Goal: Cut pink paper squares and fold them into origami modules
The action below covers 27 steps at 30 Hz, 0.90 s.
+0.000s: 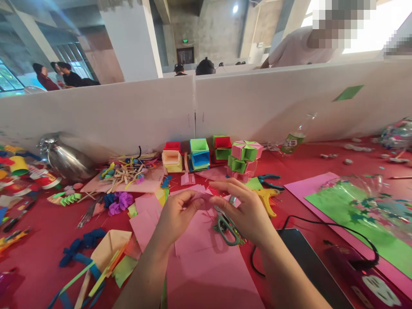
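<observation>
Both of my hands meet over pink paper sheets (209, 274) in the middle of the red table. My left hand (182, 214) pinches a small piece of pink paper (203, 198) between thumb and forefinger. My right hand (241, 206) touches the piece's other side, thumb below and fingers stretched above it. Grey-green handled scissors (228, 231) lie on the sheets beside my right wrist. Beyond my hands stand folded paper boxes (200, 159) in blue and green, and a pink and green folded paper stack (246, 152).
A yellow glue gun (266, 201) and blue pliers (271, 181) lie right of my hands. Nearer are a phone (309, 262), a black cable and a power strip (370, 279). A steel jug (69, 161) and craft scraps are at left; a glass bottle (294, 139) leans by the partition (144, 116).
</observation>
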{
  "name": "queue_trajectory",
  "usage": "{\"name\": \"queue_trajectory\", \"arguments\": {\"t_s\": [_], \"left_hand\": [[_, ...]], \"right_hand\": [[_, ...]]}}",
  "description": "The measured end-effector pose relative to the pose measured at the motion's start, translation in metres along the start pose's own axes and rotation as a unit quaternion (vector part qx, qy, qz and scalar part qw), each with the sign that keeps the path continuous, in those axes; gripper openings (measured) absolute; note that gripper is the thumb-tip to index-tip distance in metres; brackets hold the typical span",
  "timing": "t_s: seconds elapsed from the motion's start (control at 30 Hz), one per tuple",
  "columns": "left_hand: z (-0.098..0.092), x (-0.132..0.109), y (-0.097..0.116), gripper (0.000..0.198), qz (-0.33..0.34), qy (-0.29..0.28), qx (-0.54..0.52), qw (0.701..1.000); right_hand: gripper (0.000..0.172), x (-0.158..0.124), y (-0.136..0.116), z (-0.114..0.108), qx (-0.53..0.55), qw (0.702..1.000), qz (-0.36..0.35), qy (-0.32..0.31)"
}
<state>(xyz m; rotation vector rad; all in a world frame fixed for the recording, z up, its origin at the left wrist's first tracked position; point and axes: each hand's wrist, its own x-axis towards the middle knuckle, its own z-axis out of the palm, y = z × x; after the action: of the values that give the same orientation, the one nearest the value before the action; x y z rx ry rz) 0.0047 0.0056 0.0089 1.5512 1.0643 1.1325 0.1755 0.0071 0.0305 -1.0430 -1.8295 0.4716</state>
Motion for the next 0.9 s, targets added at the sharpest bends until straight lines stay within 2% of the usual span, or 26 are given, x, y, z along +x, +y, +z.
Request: {"name": "queue_trajectory", "arguments": {"t_s": [0.1,0.17,0.23,0.3,0.33,0.37,0.4,0.47,0.53,0.57,0.63,0.73,0.8,0.9], "left_hand": [[0.003,-0.001,-0.001,0.020,-0.008,-0.053,0.030,0.998],[0.004,0.000,-0.002,0.020,-0.012,-0.049,0.039,0.998],[0.003,0.001,-0.003,0.028,0.006,0.015,0.050,0.999],[0.002,0.000,-0.003,0.034,0.057,0.135,0.088,0.985],[0.001,-0.001,-0.002,0.029,0.087,0.190,0.109,0.972],[0.001,-0.003,-0.002,0.023,0.113,0.220,0.121,0.961],[0.001,-0.004,-0.001,0.025,0.128,0.218,0.119,0.960],[0.001,-0.006,0.001,0.037,0.130,0.142,0.076,0.978],[0.003,-0.006,0.002,0.041,0.113,0.072,0.014,0.991],[0.003,-0.005,0.003,0.039,0.100,0.068,-0.008,0.993],[0.003,-0.002,0.003,0.033,0.065,0.097,-0.029,0.993],[0.001,0.001,0.001,0.021,0.030,0.139,-0.003,0.990],[0.001,0.001,0.000,0.016,0.057,0.160,0.071,0.983],[0.003,0.000,-0.001,0.017,0.147,0.167,0.211,0.952]], "right_hand": [[0.010,0.000,-0.001,0.002,0.006,1.000,0.000,-0.022],[0.010,0.000,-0.001,0.003,0.009,1.000,0.001,-0.021],[0.011,0.001,-0.002,0.002,0.004,1.000,0.001,0.021],[0.010,0.002,-0.002,0.001,-0.009,0.995,-0.005,0.100],[0.009,0.002,-0.001,0.001,-0.016,0.990,-0.014,0.139],[0.008,0.002,-0.001,0.002,-0.024,0.985,-0.027,0.171],[0.008,0.002,-0.001,0.003,-0.034,0.979,-0.047,0.195],[0.011,0.000,-0.002,0.007,-0.060,0.970,-0.105,0.212],[0.014,-0.001,-0.002,0.013,-0.091,0.964,-0.169,0.186],[0.014,-0.002,-0.003,0.016,-0.107,0.961,-0.197,0.160],[0.015,-0.002,-0.002,0.021,-0.131,0.959,-0.233,0.099],[0.015,-0.002,-0.001,0.026,-0.116,0.964,-0.237,0.034],[0.014,-0.001,-0.001,0.027,-0.077,0.974,-0.214,0.022],[0.012,-0.001,-0.002,0.026,-0.022,0.986,-0.161,0.048]]}}
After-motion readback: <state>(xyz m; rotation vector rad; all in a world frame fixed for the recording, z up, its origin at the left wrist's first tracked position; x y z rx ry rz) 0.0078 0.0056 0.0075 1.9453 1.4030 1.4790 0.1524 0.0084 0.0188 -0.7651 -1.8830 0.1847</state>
